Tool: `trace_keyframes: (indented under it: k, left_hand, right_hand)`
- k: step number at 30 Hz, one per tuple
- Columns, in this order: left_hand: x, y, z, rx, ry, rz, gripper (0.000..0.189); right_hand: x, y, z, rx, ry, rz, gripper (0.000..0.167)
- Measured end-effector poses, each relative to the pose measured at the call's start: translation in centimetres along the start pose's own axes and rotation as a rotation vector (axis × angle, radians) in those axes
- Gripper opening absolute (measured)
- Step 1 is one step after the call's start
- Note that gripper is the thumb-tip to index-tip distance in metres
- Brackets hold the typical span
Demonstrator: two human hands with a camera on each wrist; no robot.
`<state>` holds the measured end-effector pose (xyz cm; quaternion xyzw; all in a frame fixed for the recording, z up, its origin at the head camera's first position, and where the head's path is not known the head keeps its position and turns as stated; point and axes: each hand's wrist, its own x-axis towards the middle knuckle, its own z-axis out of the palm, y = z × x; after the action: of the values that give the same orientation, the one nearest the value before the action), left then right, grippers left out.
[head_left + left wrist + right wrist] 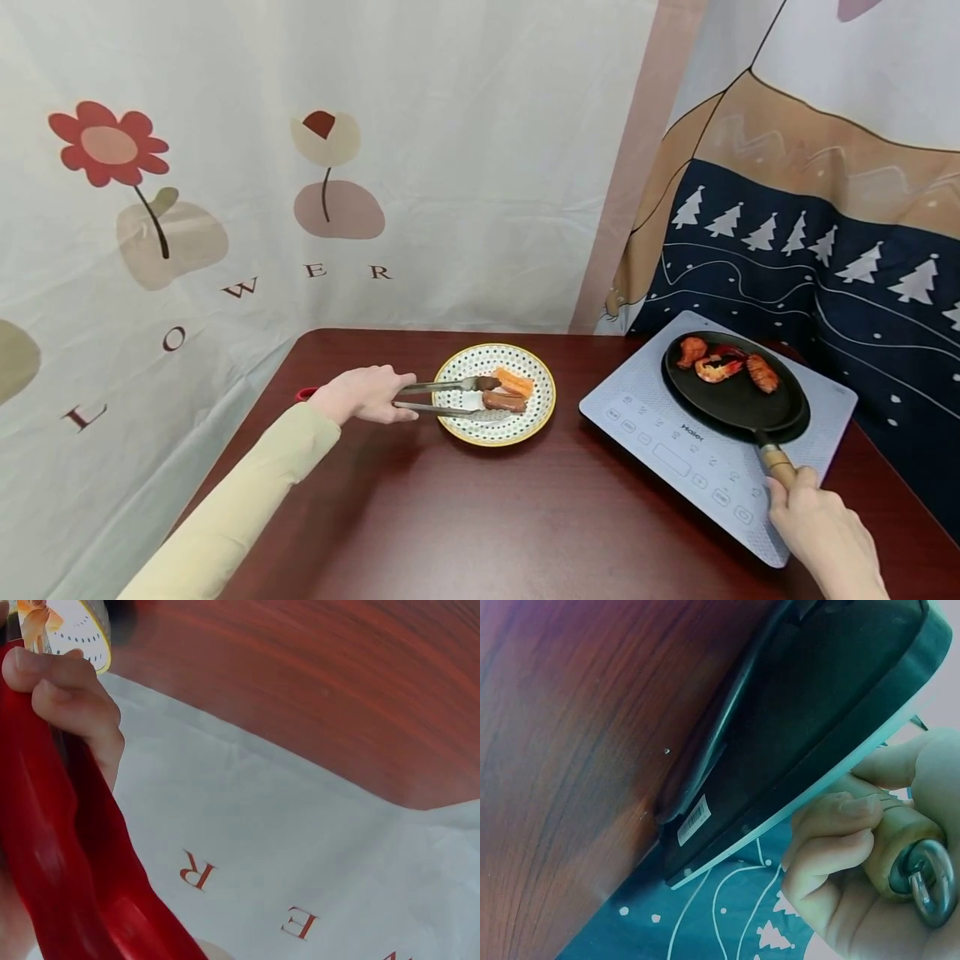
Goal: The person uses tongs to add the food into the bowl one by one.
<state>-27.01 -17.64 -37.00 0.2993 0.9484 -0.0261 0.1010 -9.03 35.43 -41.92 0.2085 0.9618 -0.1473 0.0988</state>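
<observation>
My left hand (367,393) grips metal tongs (442,386) by their red handles (45,810). The tong tips reach over a dotted white plate (459,361) with a yellow rim, around the left end of a brown sausage (504,402). Beside the sausage lies an orange strip of food (514,382). At the right, my right hand (821,521) is wrapped round the wooden handle (777,467) of a black frying pan (731,404). In the pan are a shrimp (717,370), a reddish-brown chunk (692,351), a scored brown piece (762,373) and something red behind the shrimp.
The pan sits on a pale grey induction cooktop (652,433) at the right side of the dark red wooden table (480,508). Printed curtains (480,167) hang directly behind the table. A metal ring (934,881) ends the pan handle.
</observation>
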Motion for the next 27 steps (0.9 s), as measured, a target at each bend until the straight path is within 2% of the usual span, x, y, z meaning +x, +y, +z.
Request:
trace_keyframes:
  k: [7, 13, 20, 27]
  left_hand:
    - [0.3, 0.3, 0.9, -0.063, -0.031, 0.018, 0.029]
    - [0.3, 1.2, 1.0, -0.072, -0.042, 0.014, 0.024]
    - [-0.1, 1.6, 1.2, -0.108, -0.018, 0.033, 0.022]
    - [-0.3, 1.5, 1.7, -0.102, 0.006, 0.049, 0.023]
  right_hand:
    - [0.0, 0.1, 0.0, 0.002, -0.002, -0.009, 0.044]
    - [0.0, 0.2, 0.0, 0.002, 0.004, -0.010, 0.045]
    - [0.1, 0.2, 0.0, -0.003, 0.013, -0.012, 0.045]
    - [0.1, 0.4, 0.0, -0.005, 0.008, -0.020, 0.045]
